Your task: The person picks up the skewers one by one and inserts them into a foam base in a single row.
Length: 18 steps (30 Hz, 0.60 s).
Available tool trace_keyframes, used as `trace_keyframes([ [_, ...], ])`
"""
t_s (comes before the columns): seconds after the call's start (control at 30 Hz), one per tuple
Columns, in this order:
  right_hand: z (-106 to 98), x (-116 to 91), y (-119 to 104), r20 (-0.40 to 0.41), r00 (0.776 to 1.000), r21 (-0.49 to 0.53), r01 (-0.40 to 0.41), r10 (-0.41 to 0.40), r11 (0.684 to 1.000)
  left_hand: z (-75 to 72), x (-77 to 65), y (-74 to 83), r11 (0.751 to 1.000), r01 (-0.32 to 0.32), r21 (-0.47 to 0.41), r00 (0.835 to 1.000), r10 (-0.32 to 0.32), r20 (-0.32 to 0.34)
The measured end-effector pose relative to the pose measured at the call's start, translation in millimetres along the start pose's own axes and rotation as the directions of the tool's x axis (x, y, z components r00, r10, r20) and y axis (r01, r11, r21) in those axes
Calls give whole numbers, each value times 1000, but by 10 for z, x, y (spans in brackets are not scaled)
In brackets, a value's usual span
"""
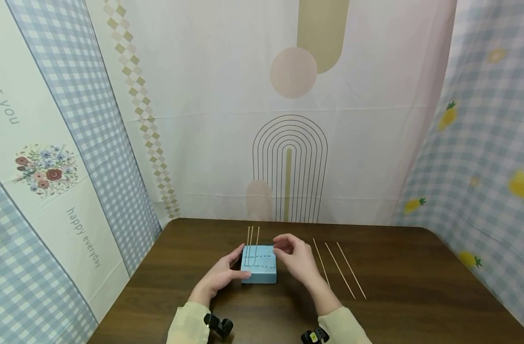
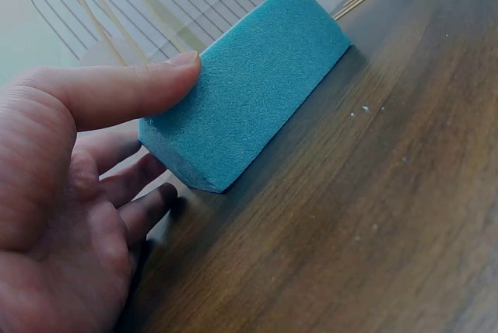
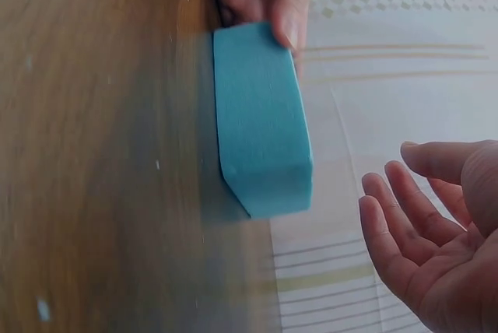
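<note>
My left hand (image 1: pixel 220 275) holds the light blue foam block (image 1: pixel 262 277) by its left side, the thumb laid against the front face in the left wrist view. Three thin wooden sticks (image 1: pixel 257 239) stand upright in the block's left part. Rows of small dark marks run across its top. Near the block's right side hovers my right hand (image 1: pixel 300 260), its fingers loosely bent. The right wrist view shows nothing held in that right hand (image 3: pixel 436 232), which is apart from the block (image 3: pixel 261 103).
Right of the block, three wooden sticks (image 1: pixel 340 271) lie aslant on the brown wooden table (image 1: pixel 399 277). Behind the table hangs a patterned white cloth (image 1: pixel 210 143), with checked cloths (image 1: pixel 451 191) on both sides. Small white crumbs (image 2: pixel 366 110) dot the table top.
</note>
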State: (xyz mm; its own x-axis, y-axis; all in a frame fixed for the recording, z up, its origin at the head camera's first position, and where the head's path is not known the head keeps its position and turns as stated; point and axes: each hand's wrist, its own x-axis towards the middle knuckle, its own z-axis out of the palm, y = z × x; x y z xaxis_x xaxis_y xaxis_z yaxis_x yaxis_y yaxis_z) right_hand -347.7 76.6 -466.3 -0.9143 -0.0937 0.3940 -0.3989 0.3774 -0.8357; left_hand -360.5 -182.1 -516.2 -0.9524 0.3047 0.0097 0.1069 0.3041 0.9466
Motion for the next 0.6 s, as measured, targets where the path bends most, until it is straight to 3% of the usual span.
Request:
trace_keyframes([
  [0.6,-419,-40,273,-28,998,-46,-64,63,997,25,-19,15,1000,-10,17,1000,10,-14],
])
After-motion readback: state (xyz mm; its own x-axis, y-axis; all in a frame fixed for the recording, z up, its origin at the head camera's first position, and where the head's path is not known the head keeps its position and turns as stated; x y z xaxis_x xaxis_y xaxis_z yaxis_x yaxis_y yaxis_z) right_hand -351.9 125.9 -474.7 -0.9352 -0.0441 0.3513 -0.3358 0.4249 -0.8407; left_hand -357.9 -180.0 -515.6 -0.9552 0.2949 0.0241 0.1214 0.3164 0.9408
